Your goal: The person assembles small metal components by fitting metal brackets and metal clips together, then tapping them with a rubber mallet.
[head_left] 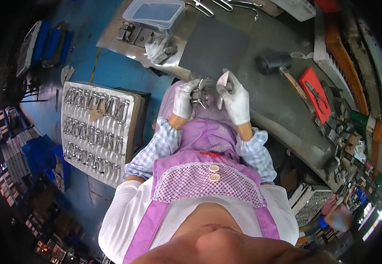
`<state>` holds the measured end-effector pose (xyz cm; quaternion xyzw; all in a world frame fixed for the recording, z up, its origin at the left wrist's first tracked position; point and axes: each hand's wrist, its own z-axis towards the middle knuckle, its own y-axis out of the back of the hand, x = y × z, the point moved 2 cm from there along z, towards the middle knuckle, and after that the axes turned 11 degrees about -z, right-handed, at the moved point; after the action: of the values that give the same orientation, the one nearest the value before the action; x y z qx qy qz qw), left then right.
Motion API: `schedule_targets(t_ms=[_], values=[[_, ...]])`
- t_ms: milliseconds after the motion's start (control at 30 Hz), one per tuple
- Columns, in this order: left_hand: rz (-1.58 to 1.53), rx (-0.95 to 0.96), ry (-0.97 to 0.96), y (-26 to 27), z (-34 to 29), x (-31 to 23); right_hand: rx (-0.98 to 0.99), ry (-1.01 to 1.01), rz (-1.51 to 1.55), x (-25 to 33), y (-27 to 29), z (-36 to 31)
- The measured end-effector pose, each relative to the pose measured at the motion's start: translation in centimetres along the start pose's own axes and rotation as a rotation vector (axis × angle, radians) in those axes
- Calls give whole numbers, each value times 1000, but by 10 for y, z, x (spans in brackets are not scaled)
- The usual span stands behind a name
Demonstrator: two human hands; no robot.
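My left hand (pixel 183 100), in a white glove, is closed on a small shiny metal part (pixel 198 95) with thin branching arms, held above my lap. Just to its right, my white-gloved right hand (pixel 237 100) pinches a folded pale pink piece (pixel 222 80) between thumb and fingers. Whether that piece is paper or cloth I cannot tell. A small gap separates the pink piece from the metal part. Beyond both hands, a dark grey sheet (pixel 215 46) lies flat on the workbench (pixel 283 103).
A tray (pixel 129 152) with rows of shiny metal parts stands at my left. Along the bench lie crumpled gloves (pixel 160 48), a metal fixture (pixel 133 34), a clear plastic box (pixel 153 12), a black-headed mallet (pixel 273 62), and pliers (pixel 317 95) on a red pad (pixel 308 81).
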<state>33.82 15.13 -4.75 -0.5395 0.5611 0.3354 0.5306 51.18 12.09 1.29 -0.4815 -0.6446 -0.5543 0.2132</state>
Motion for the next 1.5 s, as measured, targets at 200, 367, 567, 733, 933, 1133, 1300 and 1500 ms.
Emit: schedule_targets(t_ms=[200, 367, 567, 733, 933, 1133, 1300, 1500], values=[[240, 1, -341, 3, -22, -11, -1, 96, -3, 58, -15, -42], [-534, -94, 40, 8, -36, -2, 162, 56, 247, 51, -30, -48], [-255, -145, -248, 25, -39, -7, 84, 200, 143, 57, -48, -46], [-324, -111, 314, 60, -46, -38, -382, 380, -948, 9, -25, 54], [-366, -254, 351, 171, -115, -42, -429, 648, -980, 11, 41, 68], [98, -779, 312, 355, -315, -23, -135, 555, -837, 5, 39, 111], [542, -564, 622, 421, -419, -43, -55, 614, -845, 45, 18, 146], [1048, -797, 432, 450, -448, 17, 66, 694, -841, 63, -6, 163]])
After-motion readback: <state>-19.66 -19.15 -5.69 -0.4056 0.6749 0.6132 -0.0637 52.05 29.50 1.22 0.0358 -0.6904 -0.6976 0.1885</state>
